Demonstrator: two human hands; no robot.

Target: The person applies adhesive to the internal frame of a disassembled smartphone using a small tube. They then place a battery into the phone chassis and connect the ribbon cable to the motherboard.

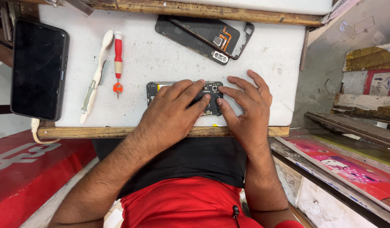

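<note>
An opened phone (213, 89) with its circuit board showing lies flat on the white work mat (161, 55), close to the front edge. My left hand (174, 112) rests over most of it, fingers pressing on its right part. My right hand (245, 103) sits at the phone's right end, thumb and forefinger touching the board near the camera corner. Much of the phone is hidden under my left hand.
A black phone back cover and frame (203, 36) lie at the back of the mat. A red screwdriver (117, 59) and a white tool (95, 76) lie to the left. A dark phone (38, 67) rests face up at far left, and wooden boards (363, 84) stand right.
</note>
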